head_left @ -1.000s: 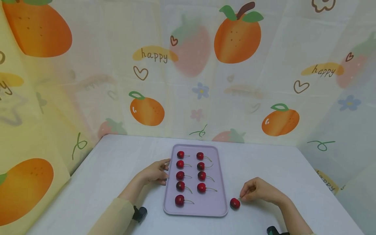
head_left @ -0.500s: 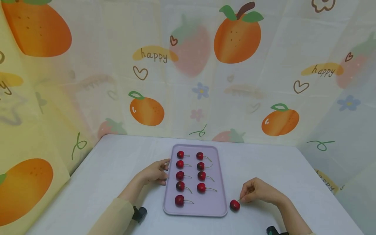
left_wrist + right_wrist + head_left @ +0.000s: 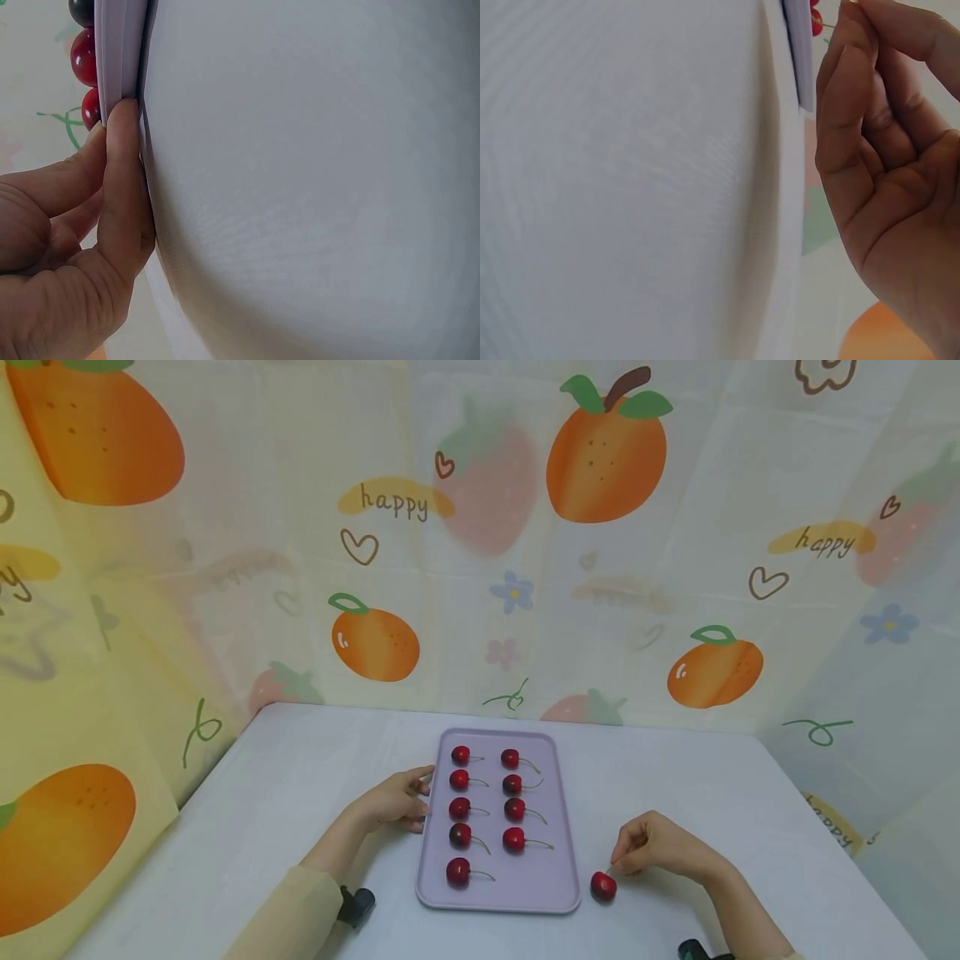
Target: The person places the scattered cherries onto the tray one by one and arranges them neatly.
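A lilac tray (image 3: 498, 897) lies on the white table, bearing several red cherries with green stems in two columns. The near end of its right column shows bare tray beside the nearest left-column cherry (image 3: 458, 872). My left hand (image 3: 392, 800) touches the tray's left edge, its fingertips against the side wall in the left wrist view. Right of the tray, my right hand (image 3: 663, 847) pinches a cherry (image 3: 603, 887) by its stem between thumb and fingertips. That cherry sits low by the tray's near right corner; whether it touches the table I cannot tell.
The white table (image 3: 300, 752) extends on both sides of the tray. Behind it hangs a fruit-printed curtain (image 3: 465, 593), which also covers both sides. A black wrist camera (image 3: 356, 906) is strapped at the left sleeve, another (image 3: 701, 950) at the right wrist.
The pinched cherry has shifted slightly towards the near side and right, and its stem has become more visible below my right fingertips. My left hand and the tray have stayed in place.
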{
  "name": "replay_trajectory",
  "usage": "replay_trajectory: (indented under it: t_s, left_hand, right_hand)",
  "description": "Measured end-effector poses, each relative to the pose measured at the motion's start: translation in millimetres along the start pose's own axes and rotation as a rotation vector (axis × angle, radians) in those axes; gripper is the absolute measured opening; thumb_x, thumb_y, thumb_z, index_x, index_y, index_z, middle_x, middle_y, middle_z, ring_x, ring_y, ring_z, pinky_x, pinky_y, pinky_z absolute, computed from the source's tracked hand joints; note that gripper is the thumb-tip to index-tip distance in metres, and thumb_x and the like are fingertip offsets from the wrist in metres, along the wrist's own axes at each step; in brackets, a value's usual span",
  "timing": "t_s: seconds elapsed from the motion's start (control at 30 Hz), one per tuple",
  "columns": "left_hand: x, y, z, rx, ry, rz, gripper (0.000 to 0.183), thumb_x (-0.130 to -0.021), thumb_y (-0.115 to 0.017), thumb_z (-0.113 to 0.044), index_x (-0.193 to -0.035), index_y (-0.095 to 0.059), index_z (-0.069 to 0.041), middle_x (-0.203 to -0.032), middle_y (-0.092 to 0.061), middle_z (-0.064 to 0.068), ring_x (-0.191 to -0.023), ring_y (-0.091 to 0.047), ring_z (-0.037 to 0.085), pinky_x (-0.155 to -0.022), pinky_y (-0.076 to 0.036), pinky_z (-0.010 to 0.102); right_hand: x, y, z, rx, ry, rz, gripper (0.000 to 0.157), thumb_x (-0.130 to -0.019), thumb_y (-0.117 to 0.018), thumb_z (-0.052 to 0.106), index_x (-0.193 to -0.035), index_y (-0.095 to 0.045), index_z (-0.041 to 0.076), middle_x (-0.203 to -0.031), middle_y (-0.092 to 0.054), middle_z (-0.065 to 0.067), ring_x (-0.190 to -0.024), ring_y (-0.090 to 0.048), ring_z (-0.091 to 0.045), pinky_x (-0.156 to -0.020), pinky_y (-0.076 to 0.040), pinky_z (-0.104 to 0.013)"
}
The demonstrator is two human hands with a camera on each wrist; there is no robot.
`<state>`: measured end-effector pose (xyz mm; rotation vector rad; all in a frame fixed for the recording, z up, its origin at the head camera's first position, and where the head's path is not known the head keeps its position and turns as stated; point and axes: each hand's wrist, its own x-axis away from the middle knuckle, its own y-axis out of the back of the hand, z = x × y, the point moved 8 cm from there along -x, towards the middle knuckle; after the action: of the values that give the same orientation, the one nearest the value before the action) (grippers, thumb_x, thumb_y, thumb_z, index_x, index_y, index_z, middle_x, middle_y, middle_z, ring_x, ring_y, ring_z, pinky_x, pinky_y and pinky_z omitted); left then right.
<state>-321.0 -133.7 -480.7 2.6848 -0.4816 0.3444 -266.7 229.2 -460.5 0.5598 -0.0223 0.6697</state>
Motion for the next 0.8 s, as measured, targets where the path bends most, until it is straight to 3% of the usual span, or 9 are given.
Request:
replay_trajectory:
  t_s: [0.57,0.8]
  left_hand:
    - [-0.7,-0.6,0.5,0.007,-0.001,0.011,0.077,-0.085,-0.062,0.009,-0.154,-0.031,-0.006,-0.115,-0.047,0.014,-0.075,-0.056,0.016,-0.061,-0.060,0.025]
    - [-1.9,0.2,2.0,0.001,-0.003,0.006,0.077,-0.085,-0.062,0.009,-0.154,-0.032,-0.007,-0.117,-0.047,0.014,-0.075,-0.056,0.016,-0.062,-0.061,0.025]
  right_hand:
    - [-3.0,6.1,13.3,-0.042,-0.062,-0.103,0.016,-0.083,-0.069,0.010,-0.084,-0.072,-0.005,-0.074,-0.069,0.003,-0.068,-0.061,-0.008,-0.066,-0.058,-0.027]
    - [-13.3,-1.3,26.2,-0.071,-0.039,-0.120,0.019,-0.083,-0.070,0.013,-0.084,-0.072,-0.006,-0.071,-0.068,0.005,-0.066,-0.061,-0.009,-0.067,-0.058,-0.029]
